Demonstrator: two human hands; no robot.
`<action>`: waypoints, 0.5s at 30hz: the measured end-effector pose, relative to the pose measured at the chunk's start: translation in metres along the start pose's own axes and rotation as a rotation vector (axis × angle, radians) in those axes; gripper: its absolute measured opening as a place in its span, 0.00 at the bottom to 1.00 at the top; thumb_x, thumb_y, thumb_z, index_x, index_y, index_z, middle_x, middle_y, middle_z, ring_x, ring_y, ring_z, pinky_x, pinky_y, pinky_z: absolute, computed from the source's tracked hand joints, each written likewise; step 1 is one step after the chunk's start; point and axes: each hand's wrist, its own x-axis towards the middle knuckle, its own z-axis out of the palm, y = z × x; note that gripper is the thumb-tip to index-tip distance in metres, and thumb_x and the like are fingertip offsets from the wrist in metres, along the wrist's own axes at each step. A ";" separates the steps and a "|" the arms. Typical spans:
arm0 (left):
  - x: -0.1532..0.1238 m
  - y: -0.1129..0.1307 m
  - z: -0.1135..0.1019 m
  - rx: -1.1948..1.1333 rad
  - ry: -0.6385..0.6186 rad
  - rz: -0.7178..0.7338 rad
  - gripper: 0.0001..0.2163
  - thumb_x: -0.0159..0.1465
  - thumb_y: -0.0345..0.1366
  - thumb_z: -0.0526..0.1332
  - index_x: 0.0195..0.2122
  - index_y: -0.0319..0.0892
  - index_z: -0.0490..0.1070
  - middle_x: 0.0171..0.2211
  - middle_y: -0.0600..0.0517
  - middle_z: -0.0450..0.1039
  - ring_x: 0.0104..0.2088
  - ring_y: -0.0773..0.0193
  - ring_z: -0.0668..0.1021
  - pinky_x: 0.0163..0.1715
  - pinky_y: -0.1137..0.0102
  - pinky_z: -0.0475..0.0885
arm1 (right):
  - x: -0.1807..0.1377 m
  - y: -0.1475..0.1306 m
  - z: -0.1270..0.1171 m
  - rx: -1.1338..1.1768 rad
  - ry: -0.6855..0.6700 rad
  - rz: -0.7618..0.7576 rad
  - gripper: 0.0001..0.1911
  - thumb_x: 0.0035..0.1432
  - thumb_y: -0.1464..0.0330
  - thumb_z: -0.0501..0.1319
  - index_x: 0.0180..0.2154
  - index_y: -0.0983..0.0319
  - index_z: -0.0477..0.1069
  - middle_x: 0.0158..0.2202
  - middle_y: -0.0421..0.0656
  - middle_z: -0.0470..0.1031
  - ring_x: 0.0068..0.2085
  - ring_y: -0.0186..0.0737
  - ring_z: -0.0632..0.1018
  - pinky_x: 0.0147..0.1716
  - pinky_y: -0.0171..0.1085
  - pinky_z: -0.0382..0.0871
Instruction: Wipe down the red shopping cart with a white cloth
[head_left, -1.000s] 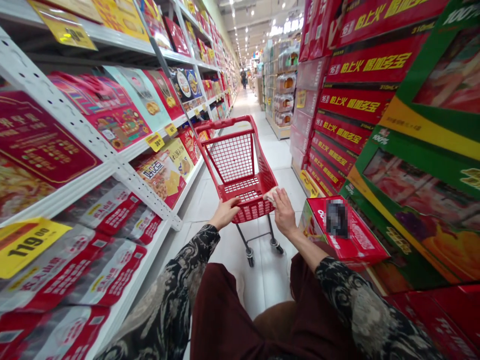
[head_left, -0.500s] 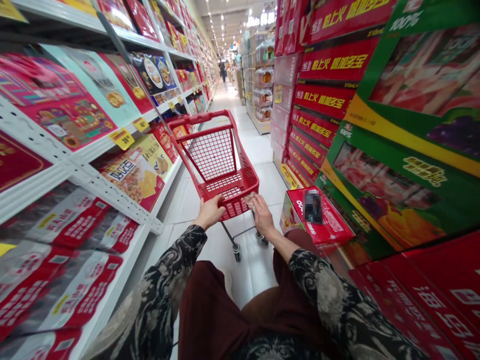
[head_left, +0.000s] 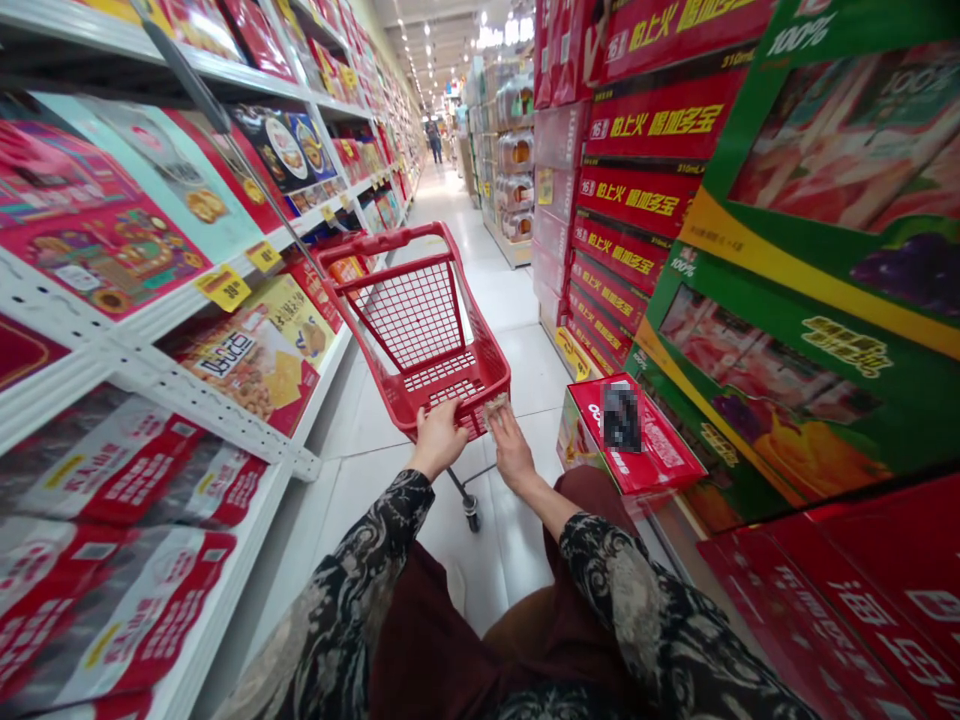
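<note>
Ahead of both hands, head view: the cart [head_left: 484,345] stood with its near rim at the fingers and its basket reaching away from them.
Left hand [head_left: 437,440]: fingers curled over the near rim, apparently clamped on it; their undersides were hidden.
Right hand [head_left: 514,450]: fingers together on a pale cloth [head_left: 496,404] at the rim's right corner, near the left hand but apart from it.
Wheel [head_left: 472,512]: below the hands, on the floor [head_left: 360,470]; if the right hand pushed harder than the left held, the cart could roll or swing.
Shelf [head_left: 187,385]: left of the left hand; a swing that way could knock the cart into the packs [head_left: 251,360].
Red box [head_left: 664,440]: right of the right hand, near the knee [head_left: 600,490]; a knee thrown wide could shove it.
Cloth: small and crumpled, it could slip if the right fingers slackened.
</note>
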 end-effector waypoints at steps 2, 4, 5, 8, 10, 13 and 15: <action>0.002 -0.001 0.000 0.005 -0.001 -0.011 0.23 0.50 0.31 0.53 0.50 0.41 0.64 0.51 0.44 0.71 0.53 0.55 0.70 0.59 0.49 0.47 | -0.005 0.003 -0.001 0.007 -0.050 0.004 0.29 0.51 0.82 0.48 0.56 0.67 0.63 0.62 0.51 0.56 0.65 0.42 0.52 0.61 0.47 0.54; 0.003 -0.002 0.000 0.009 -0.003 -0.022 0.22 0.51 0.31 0.54 0.49 0.41 0.65 0.49 0.45 0.72 0.52 0.56 0.70 0.59 0.50 0.48 | -0.005 0.004 -0.011 0.032 -0.023 0.014 0.30 0.50 0.82 0.48 0.57 0.67 0.61 0.61 0.51 0.57 0.64 0.41 0.53 0.61 0.47 0.54; 0.003 -0.002 0.000 0.011 -0.002 -0.023 0.22 0.51 0.31 0.53 0.49 0.41 0.65 0.49 0.45 0.72 0.51 0.56 0.71 0.59 0.51 0.48 | -0.003 0.003 -0.018 0.045 0.024 0.026 0.31 0.50 0.82 0.47 0.58 0.67 0.59 0.62 0.51 0.57 0.64 0.40 0.53 0.61 0.46 0.54; 0.003 -0.001 0.000 0.016 0.012 -0.017 0.21 0.51 0.31 0.53 0.47 0.41 0.65 0.47 0.45 0.73 0.50 0.56 0.72 0.59 0.52 0.50 | 0.012 -0.006 -0.041 0.071 0.222 0.073 0.34 0.51 0.81 0.46 0.61 0.65 0.53 0.63 0.48 0.53 0.65 0.39 0.51 0.62 0.45 0.52; 0.003 0.000 0.001 0.019 0.031 -0.021 0.20 0.51 0.31 0.53 0.46 0.41 0.66 0.46 0.46 0.73 0.49 0.56 0.72 0.58 0.52 0.50 | 0.026 -0.014 -0.052 0.083 0.298 0.077 0.34 0.52 0.81 0.46 0.62 0.64 0.50 0.64 0.46 0.50 0.65 0.38 0.50 0.63 0.45 0.50; 0.003 0.003 0.003 0.029 0.058 -0.043 0.19 0.51 0.31 0.53 0.45 0.41 0.66 0.44 0.45 0.74 0.48 0.55 0.73 0.58 0.52 0.51 | 0.040 -0.023 -0.050 0.086 0.292 0.048 0.36 0.52 0.81 0.45 0.63 0.63 0.47 0.65 0.45 0.47 0.66 0.38 0.48 0.63 0.45 0.49; 0.003 0.003 0.004 0.033 0.067 -0.050 0.19 0.50 0.31 0.53 0.45 0.40 0.65 0.44 0.45 0.74 0.48 0.55 0.73 0.58 0.52 0.51 | 0.042 -0.022 -0.038 0.089 0.259 0.039 0.37 0.51 0.81 0.46 0.63 0.62 0.46 0.66 0.44 0.45 0.66 0.39 0.46 0.63 0.46 0.49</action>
